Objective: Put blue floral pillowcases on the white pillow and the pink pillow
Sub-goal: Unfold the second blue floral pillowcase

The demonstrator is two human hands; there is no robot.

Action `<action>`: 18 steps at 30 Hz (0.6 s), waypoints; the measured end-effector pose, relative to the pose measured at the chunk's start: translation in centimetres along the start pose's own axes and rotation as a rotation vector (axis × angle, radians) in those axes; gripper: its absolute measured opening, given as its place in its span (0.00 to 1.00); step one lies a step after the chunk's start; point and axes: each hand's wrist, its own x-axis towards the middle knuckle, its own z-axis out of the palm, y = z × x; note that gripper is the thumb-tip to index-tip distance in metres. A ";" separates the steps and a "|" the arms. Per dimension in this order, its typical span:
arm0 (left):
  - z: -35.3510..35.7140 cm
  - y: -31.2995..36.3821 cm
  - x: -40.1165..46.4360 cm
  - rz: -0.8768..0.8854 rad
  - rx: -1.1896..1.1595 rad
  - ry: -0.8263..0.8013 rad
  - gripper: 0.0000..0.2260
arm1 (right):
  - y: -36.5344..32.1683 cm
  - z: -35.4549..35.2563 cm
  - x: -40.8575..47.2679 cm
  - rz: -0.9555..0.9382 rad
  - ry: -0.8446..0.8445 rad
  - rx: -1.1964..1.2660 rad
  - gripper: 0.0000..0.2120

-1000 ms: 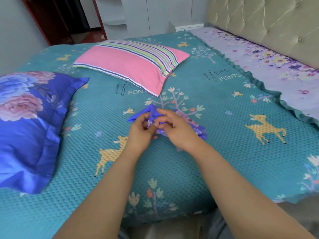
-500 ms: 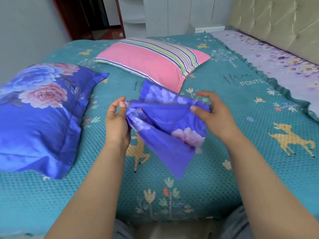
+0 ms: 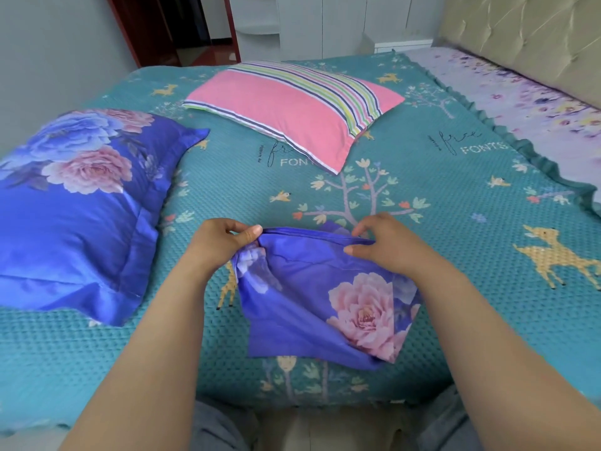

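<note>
A loose blue floral pillowcase hangs over the near part of the bed, partly unfolded, with a pink rose showing at its lower right. My left hand pinches its top edge at the left corner. My right hand pinches the same edge further right. The pink pillow with a striped band lies bare at the far middle of the bed. A pillow in a blue floral case lies at the left. The white pillow itself is not visible.
A teal bedspread with deer and tree prints covers the bed. A pale purple floral sheet runs along the right beside a padded headboard. A doorway and white cabinets stand behind the bed. My knees are at the bed's near edge.
Both hands picked the folded pillowcase up off the bedspread and spread apart, so it has opened out and now hangs lower from its top edge.
</note>
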 end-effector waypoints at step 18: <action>1.4 2.0 -1.8 -0.284 -0.898 -0.252 0.16 | -5.0 5.9 -1.2 -0.330 0.165 0.357 0.18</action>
